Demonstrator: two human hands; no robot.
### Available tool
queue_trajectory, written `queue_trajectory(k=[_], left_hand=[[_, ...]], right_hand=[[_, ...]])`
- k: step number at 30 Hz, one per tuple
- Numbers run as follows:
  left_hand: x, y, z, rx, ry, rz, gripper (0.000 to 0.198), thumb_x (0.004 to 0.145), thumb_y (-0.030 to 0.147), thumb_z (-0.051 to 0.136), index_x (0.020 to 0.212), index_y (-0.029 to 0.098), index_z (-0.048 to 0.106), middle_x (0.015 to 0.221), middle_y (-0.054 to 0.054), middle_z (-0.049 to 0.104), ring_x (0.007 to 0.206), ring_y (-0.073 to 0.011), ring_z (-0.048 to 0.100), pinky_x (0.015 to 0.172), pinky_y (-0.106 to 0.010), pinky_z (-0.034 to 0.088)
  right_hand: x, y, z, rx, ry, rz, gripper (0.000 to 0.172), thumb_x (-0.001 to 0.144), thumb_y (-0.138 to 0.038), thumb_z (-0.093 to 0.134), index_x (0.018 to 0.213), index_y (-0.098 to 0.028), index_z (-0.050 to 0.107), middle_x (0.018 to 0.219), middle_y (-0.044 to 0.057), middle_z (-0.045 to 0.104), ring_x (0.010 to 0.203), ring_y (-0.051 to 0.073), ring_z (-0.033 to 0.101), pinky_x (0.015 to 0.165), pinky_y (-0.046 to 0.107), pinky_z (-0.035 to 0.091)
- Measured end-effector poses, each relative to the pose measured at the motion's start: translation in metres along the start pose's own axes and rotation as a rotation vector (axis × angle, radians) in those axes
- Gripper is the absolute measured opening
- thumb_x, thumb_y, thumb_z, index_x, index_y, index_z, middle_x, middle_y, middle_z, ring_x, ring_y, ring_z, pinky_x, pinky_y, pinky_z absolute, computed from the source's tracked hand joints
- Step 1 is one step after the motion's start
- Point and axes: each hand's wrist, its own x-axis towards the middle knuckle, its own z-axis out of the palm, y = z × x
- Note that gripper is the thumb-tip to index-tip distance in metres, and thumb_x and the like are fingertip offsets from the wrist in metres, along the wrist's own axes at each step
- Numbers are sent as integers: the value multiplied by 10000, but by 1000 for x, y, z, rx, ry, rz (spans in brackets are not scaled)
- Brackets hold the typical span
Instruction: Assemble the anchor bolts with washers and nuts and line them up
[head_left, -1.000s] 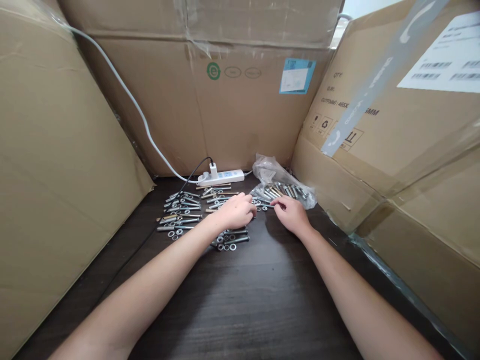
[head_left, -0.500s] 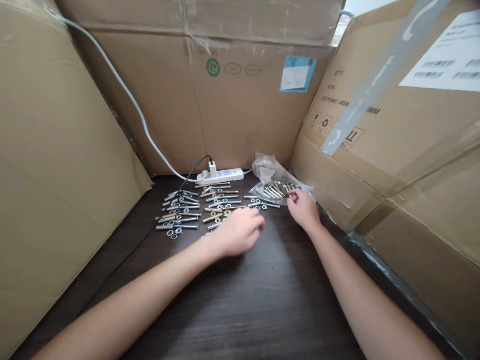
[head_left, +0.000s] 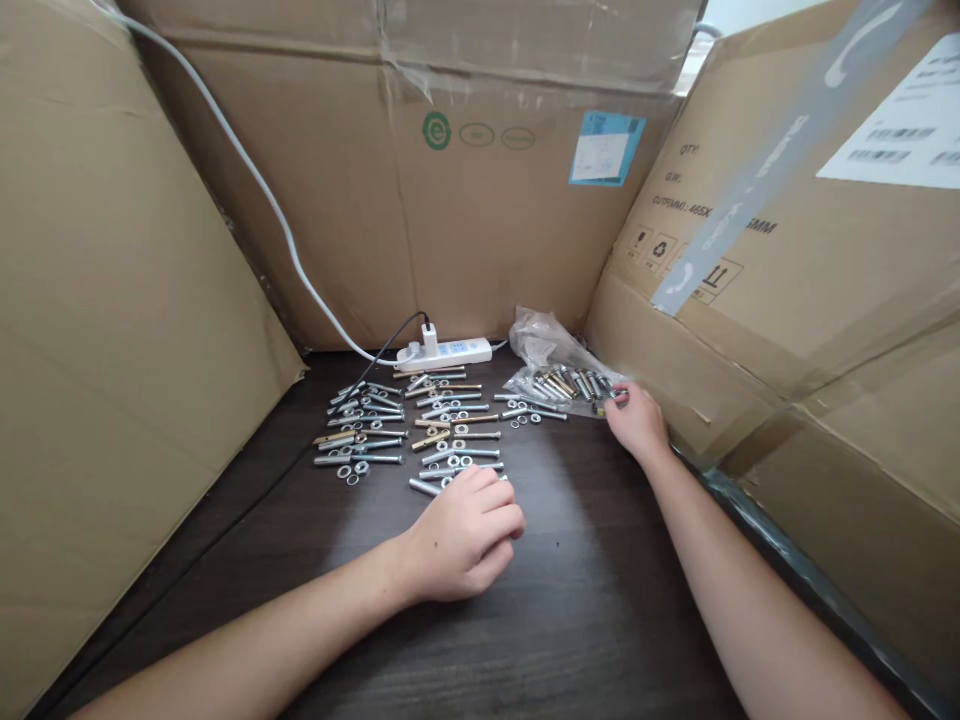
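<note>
While three big cardboard boxes wall the place in, one on the left (head_left: 112, 350), one across the back (head_left: 480, 230) and one on the right (head_left: 810, 300), a dark wood-grain surface (head_left: 570, 620) lies between them. A white cable (head_left: 255, 185) runs down the back box to a white power strip (head_left: 454, 351) at its foot, where a small white charger (head_left: 428, 335) is plugged in.

The left hand (head_left: 461, 535) rests on the surface near the middle, its fingers curled under into a loose fist; whether anything sits inside it is hidden. The right hand (head_left: 637, 422) reaches to the far right corner, fingertips bent at the near end of a clear plastic bag (head_left: 544, 345) of bolts. They touch the bag's edge, but blur hides whether they pinch a bolt.

Loose bolts (head_left: 450, 420) lie in rough rows in front of the power strip, silver ones mostly, a few brass-coloured, all well apart from the right hand. The nearest bolt (head_left: 422, 487) lies just beside the left hand's knuckles. Small steel washers (head_left: 352, 470) are scattered among the rows, a cluster at the near left end.
</note>
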Motion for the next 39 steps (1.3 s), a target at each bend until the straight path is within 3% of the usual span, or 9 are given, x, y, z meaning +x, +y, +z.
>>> queue_trajectory(k=[5, 9, 19, 25, 30, 32, 36, 39], left_hand=[[-15, -23, -14, 49, 123, -65, 157, 803, 105, 393, 747, 171, 523, 732, -43, 523, 724, -175, 408, 681, -324, 345], [-20, -37, -11, 41, 139, -82, 168, 796, 92, 398, 715, 170, 522, 714, -39, 525, 715, -172, 411, 671, -316, 351], [-20, -37, -9, 35, 150, -51, 168, 783, 87, 405, 696, 171, 522, 688, -33, 527, 695, -167, 412, 656, -308, 357], [-19, -37, -10, 54, 107, -48, 165, 780, 102, 403, 700, 175, 527, 697, -35, 528, 698, -168, 419, 677, -311, 364], [-20, -37, -10, 49, 76, -51, 145, 784, 111, 412, 710, 180, 516, 702, -34, 528, 700, -172, 428, 677, -308, 357], [-20, -37, -9, 41, 86, -62, 126, 777, 104, 419, 748, 182, 514, 721, -35, 535, 708, -173, 436, 680, -307, 355], [-20, -35, -7, 30, 169, -154, 175, 798, 102, 418, 937, 174, 496, 811, -45, 553, 744, -176, 453, 695, -309, 361], [-19, -34, -5, 55, 230, -234, 174, 847, 164, 430, 1019, 169, 462, 833, -44, 545, 765, -180, 460, 715, -320, 365]], right_hand=[[0, 2, 2, -58, -7, 36, 327, 782, -264, 509, 1072, -171, 630, 1016, 102, 642, 907, 231, 601, 783, 308, 447], [1, -2, 2, -113, -29, 71, 316, 800, -277, 502, 1063, -176, 645, 1013, 107, 652, 917, 236, 607, 788, 312, 447], [9, -4, 1, -169, -87, 211, 265, 737, -406, 581, 859, -198, 691, 837, 125, 691, 812, 290, 643, 693, 361, 460], [8, -5, -6, -59, 8, 206, 210, 749, -390, 553, 769, -192, 618, 760, 84, 691, 742, 250, 654, 652, 312, 466], [3, -11, -19, 244, 153, 136, 156, 764, -343, 539, 794, -192, 514, 677, 49, 655, 616, 208, 664, 548, 267, 469], [-3, -22, -26, 424, 150, 76, 163, 748, -341, 562, 771, -205, 474, 668, 33, 638, 586, 199, 663, 503, 251, 466], [-27, -65, -36, 759, -17, -70, 193, 718, -315, 617, 720, -213, 454, 642, 6, 621, 512, 160, 630, 480, 246, 480], [-55, -103, -38, 1030, -298, -92, 181, 744, -322, 598, 731, -208, 458, 599, -7, 627, 472, 139, 605, 442, 230, 466]])
